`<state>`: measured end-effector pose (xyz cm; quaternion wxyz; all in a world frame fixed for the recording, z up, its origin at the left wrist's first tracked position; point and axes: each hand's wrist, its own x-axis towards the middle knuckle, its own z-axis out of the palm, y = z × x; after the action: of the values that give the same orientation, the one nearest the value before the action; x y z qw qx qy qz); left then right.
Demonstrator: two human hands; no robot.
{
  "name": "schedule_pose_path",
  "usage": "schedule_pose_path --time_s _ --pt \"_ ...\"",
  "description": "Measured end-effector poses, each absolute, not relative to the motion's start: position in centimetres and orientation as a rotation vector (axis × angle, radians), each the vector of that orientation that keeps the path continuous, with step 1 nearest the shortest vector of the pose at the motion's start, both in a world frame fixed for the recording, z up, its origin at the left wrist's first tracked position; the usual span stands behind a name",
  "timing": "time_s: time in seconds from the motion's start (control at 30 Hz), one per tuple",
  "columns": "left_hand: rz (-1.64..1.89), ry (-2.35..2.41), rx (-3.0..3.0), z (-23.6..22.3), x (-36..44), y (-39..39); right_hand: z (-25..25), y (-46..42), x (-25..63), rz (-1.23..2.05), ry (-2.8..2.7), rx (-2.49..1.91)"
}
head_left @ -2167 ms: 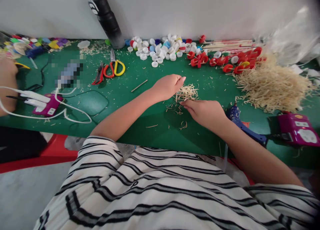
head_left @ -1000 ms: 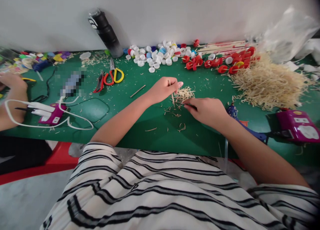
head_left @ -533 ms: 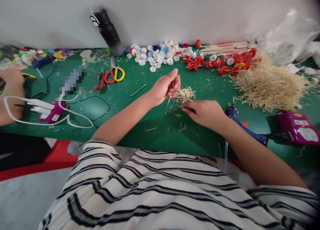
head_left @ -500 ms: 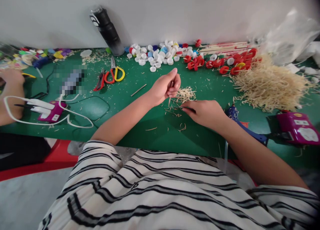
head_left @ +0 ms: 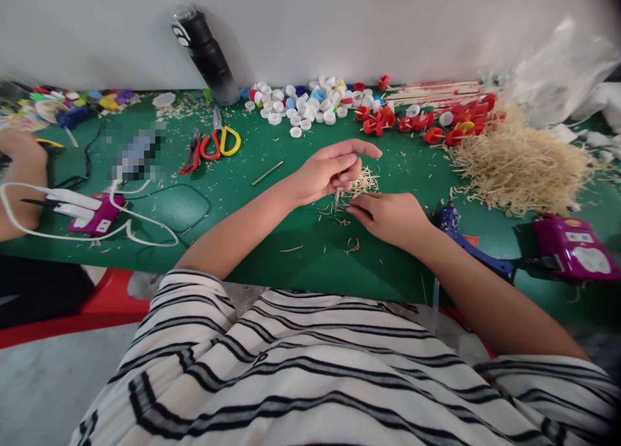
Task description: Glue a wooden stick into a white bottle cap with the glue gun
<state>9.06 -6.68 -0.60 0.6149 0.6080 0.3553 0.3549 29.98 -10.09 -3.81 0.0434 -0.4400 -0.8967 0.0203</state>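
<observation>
My left hand (head_left: 330, 171) is closed over the table, its index finger stretched out to the right and the other fingers curled around a thin stick (head_left: 337, 199) whose lower end pokes out below. Just to the right and lower, my right hand (head_left: 391, 216) is pinched, fingertips close to that stick's end. Whatever lies between the right fingertips is too small to make out. Behind the hands is a small heap of pale straw-like strands (head_left: 366, 182), partly hidden by my left hand. Loose strands (head_left: 352, 245) are scattered in front.
Bottle caps (head_left: 305, 106), red caps on sticks (head_left: 431, 126) and a large strand pile (head_left: 528, 165) lie behind. Scissors (head_left: 226, 139), pliers (head_left: 191, 154) and another stick (head_left: 267, 173) are left. A blue glue gun (head_left: 478, 252) lies by my right forearm. Another person's arm (head_left: 22, 181) is far left.
My left index finger has straightened out to the right, and the left hand has shifted slightly right and down. My right hand has moved a little left, closer to the stick.
</observation>
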Motion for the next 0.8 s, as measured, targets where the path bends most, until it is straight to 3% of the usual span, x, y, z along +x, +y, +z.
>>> schedule_pose_path --time_s 0.33,0.8 --pt "0.715 0.995 2.181 0.4 8.1 -6.3 -3.5 -9.3 29.4 -0.096 -2.669 -1.430" --pt "0.288 1.412 2.642 1.6 8.7 -7.2 -2.8 -9.0 28.8 -0.116 -2.663 -1.531"
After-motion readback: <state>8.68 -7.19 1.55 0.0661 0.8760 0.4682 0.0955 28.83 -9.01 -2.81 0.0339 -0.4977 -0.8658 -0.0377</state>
